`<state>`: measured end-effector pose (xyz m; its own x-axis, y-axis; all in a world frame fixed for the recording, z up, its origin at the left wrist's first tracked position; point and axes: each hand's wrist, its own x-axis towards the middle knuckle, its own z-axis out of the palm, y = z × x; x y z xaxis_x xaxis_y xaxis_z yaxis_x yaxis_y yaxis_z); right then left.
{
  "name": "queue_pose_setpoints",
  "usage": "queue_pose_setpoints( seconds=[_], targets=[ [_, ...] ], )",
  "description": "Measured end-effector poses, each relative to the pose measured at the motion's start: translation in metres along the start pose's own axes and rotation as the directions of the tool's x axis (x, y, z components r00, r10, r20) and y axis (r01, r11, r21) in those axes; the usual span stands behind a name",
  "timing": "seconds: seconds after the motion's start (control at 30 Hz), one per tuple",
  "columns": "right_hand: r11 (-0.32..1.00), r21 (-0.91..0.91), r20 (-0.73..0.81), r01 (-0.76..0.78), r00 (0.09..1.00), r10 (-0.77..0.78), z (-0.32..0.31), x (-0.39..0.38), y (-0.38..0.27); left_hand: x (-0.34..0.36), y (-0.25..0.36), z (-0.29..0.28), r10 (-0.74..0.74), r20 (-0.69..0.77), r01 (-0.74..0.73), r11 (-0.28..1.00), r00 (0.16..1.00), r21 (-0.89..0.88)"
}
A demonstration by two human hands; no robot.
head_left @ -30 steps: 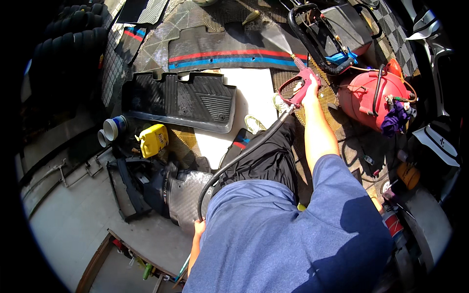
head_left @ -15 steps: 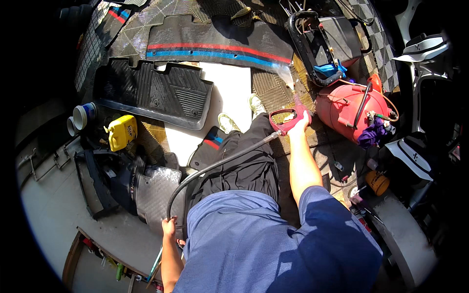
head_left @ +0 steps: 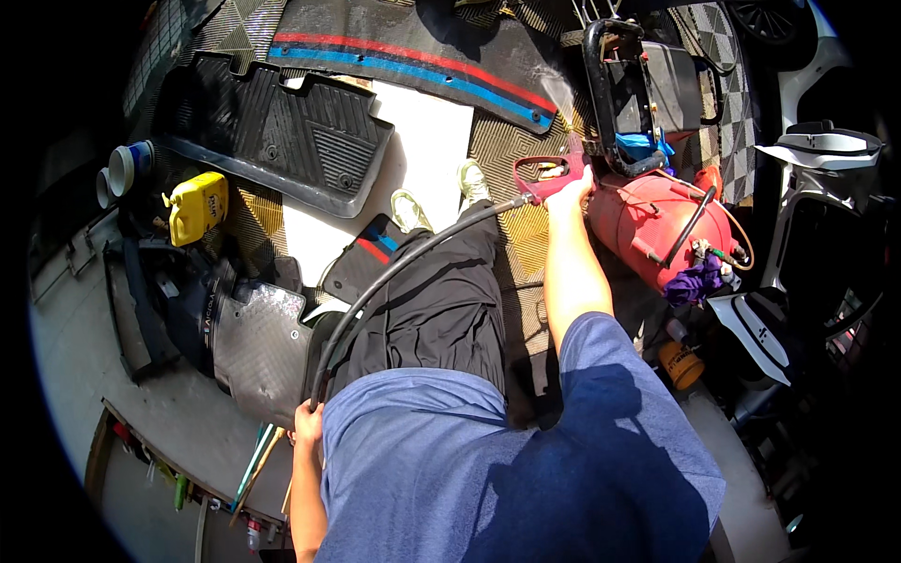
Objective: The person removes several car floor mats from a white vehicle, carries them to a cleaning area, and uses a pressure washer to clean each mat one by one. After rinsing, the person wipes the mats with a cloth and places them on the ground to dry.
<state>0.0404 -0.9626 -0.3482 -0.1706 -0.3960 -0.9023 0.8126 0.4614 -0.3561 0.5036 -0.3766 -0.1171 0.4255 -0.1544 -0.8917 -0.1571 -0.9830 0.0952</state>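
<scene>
My right hand (head_left: 569, 188) is wrapped round the grip of a red pressure-washer gun (head_left: 527, 178), which points away from me. A white water spray (head_left: 559, 92) leaves its nozzle at the right end of a dark mat with red and blue stripes (head_left: 404, 58). From the gun a black hose (head_left: 404, 258) curves back across my legs. Low at my left side, my left hand (head_left: 307, 420) is closed round that hose. A black ribbed floor tray (head_left: 272, 131) lies nearer than the striped mat, partly over a white board (head_left: 422, 141).
To the right stand a red tank (head_left: 657, 225) and a black-framed machine (head_left: 624, 94). A yellow jug (head_left: 199, 208), white buckets (head_left: 129, 167) and a grey mat (head_left: 258, 347) are on the left. White car panels (head_left: 751, 328) line the far right, near an orange container (head_left: 680, 364).
The view has shifted, so most things sit higher and further left. The spray has moved farther away along the striped mat's right end. Both hands keep their hold.
</scene>
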Motion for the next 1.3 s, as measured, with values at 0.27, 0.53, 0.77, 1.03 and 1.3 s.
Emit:
queue_pose_setpoints(
  seconds=[0.27,0.53,0.77,1.03,1.3],
  targets=[
    [0.993,0.065,0.011,0.1,0.995,-0.101,-0.011,-0.012,0.018,-0.011,0.048,-0.008,-0.077,-0.139,0.08,0.997,0.987,0.018],
    [0.995,0.095,0.03,0.001,1.0,-0.004,-0.041,-0.005,0.072,-0.021,0.034,-0.019,-0.271,-0.164,0.244,0.955,0.948,-0.171],
    [0.997,0.079,0.106,-0.018,0.994,0.01,0.002,0.007,0.045,-0.021,0.026,-0.001,-0.179,-0.13,0.174,0.984,0.975,-0.049],
    [0.993,0.103,0.1,0.054,0.993,-0.064,0.02,0.01,0.013,0.007,0.002,0.01,-0.011,-0.114,0.011,1.0,0.993,-0.001],
    [0.974,0.226,0.074,-0.015,0.997,-0.002,-0.025,-0.043,0.072,-0.015,-0.015,-0.004,-0.315,-0.234,0.297,0.949,0.92,-0.107]
  ],
)
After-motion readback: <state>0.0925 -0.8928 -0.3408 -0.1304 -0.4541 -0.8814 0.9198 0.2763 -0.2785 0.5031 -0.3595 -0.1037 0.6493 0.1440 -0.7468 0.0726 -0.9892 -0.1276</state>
